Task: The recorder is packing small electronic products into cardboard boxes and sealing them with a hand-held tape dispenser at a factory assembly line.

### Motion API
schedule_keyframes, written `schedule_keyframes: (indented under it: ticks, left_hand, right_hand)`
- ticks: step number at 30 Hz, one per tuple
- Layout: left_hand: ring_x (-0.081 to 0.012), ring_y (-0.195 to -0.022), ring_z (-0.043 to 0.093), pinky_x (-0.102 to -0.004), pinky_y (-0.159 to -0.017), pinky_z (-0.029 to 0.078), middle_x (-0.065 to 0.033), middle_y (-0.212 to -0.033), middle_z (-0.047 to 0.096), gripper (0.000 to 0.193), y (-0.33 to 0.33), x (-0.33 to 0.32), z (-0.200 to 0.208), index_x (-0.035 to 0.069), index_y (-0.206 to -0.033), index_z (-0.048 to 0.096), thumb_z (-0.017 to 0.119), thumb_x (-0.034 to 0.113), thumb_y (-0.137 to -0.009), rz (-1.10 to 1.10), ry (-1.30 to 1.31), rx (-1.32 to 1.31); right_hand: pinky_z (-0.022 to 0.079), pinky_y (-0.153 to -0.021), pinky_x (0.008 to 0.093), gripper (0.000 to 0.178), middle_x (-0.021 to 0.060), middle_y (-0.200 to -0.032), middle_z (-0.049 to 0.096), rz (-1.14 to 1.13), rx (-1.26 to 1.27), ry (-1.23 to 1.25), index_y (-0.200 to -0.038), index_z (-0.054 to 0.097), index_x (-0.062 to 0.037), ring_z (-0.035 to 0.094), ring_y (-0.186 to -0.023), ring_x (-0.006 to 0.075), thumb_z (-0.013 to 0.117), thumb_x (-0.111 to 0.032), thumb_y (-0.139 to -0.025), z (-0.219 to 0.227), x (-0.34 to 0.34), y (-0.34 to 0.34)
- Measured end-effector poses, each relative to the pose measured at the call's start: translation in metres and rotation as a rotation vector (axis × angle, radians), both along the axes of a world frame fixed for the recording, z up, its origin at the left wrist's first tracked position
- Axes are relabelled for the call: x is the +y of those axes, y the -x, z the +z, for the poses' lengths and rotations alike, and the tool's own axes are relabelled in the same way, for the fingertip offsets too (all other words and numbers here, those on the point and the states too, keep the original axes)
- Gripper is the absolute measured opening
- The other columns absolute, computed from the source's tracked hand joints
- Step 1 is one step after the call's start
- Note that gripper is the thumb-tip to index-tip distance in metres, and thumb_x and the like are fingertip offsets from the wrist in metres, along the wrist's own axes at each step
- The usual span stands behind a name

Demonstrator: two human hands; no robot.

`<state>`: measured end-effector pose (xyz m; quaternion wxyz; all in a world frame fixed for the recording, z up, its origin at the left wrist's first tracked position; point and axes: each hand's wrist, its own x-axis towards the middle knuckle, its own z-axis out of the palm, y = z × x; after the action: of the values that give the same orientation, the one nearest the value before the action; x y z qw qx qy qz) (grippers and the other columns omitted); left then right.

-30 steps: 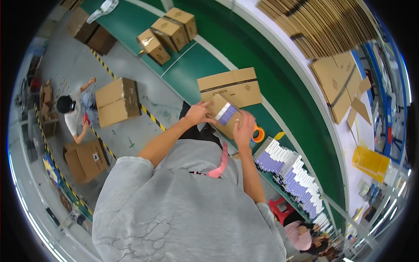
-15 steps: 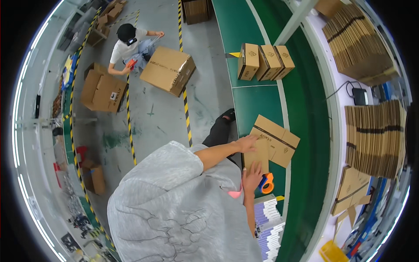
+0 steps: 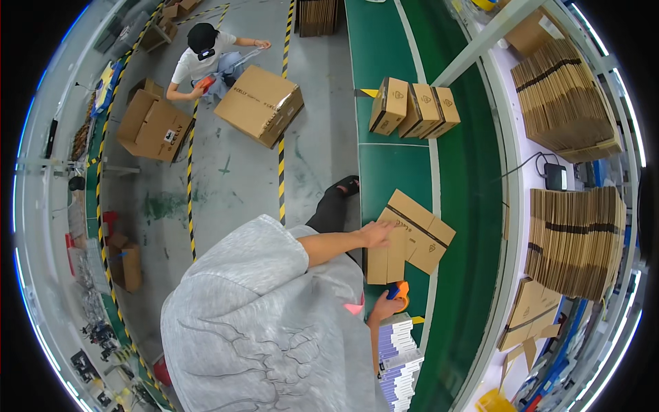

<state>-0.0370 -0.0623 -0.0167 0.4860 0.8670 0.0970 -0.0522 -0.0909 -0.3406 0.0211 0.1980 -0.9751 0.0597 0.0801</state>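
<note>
cardboard carton (image 3: 388, 262), at the near edge of the green workbench (image 3: 391, 168), top flaps folded down and meeting at a seam. left hand (image 3: 375, 235): fingers outstretched over the carton's far left corner, pressing, gripping nothing. right hand (image 3: 386, 304): fingers curled closed about the blue part of an orange and blue tape dispenser (image 3: 403, 295), just off the carton's near side. handling, as judged: walls fairly stiff, flaps springy and apt to lift if released, surface dry rather than slippery; weight cannot be told, the contents being hidden. best hold: palms low on two opposite walls, since the flaps would bend. beside the right forearm, white-and-purple boxes (image 3: 400, 343); past the carton and partly covered by it, a flattened carton (image 3: 429, 242); farther along, three closed cartons (image 3: 420, 110).
</note>
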Motion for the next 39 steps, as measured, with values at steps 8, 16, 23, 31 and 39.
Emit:
schedule_keyframes:
  ticks: [8,16,23,31,39]
  left_hand:
    - [-0.0412,-0.124,0.049,-0.0547,-0.097,0.044,-0.0202,-0.137,0.048,0.078,-0.004,-0.005,0.026,0.020,-0.151,0.027,0.065,0.042,-0.087,-0.065,-0.113,0.243]
    - [-0.0433,-0.121,0.051,-0.0545,-0.099,0.045,-0.0233,-0.133,0.051,0.073,-0.009,0.006,0.006,0.017,-0.148,0.031,0.062,0.047,-0.089,-0.140,-0.142,0.225]
    - [-0.0361,-0.117,0.057,-0.0414,-0.096,0.048,-0.0264,-0.122,0.058,0.033,-0.010,0.014,0.061,-0.001,-0.121,0.055,0.061,0.010,-0.090,-0.037,0.022,-0.236]
    - [-0.0184,-0.093,0.068,-0.0313,-0.079,0.054,-0.0130,-0.104,0.070,0.025,0.007,0.007,0.087,-0.002,-0.112,0.064,0.066,0.011,-0.091,0.121,0.856,0.445]
    - [-0.0192,-0.071,0.069,-0.0315,-0.063,0.055,-0.0165,-0.086,0.071,0.039,-0.009,0.021,0.076,-0.006,-0.111,0.055,0.075,-0.002,-0.077,0.162,0.786,0.325]
  right_hand:
    - [0.055,-0.074,0.0442,0.064,0.0227,-0.093,0.066,-0.054,0.021,-0.146,-0.119,0.047,0.0097,0.067,-0.078,0.0376,0.060,-0.048,-0.094,-0.038,-0.055,-0.040]
    - [0.052,-0.058,0.0315,0.039,0.0074,-0.074,0.064,0.200,0.316,-0.682,-0.095,0.063,0.0022,0.063,-0.061,0.0163,0.060,-0.036,-0.098,0.085,0.032,-0.088]
    - [0.051,-0.068,0.0344,0.040,0.0128,-0.080,0.068,0.233,0.496,-0.643,-0.104,0.065,0.0029,0.064,-0.072,0.0192,0.068,-0.035,-0.091,0.045,0.057,-0.075]
    - [0.051,-0.057,0.0302,0.038,0.0098,-0.076,0.066,0.306,0.387,-0.733,-0.103,0.065,0.0017,0.065,-0.063,0.0167,0.069,-0.034,-0.090,0.041,0.049,-0.060]
    - [0.051,-0.068,0.0373,0.049,0.0163,-0.079,0.067,0.381,0.395,-0.518,-0.098,0.065,0.0019,0.066,-0.073,0.0266,0.070,-0.045,-0.087,0.060,0.068,-0.075]
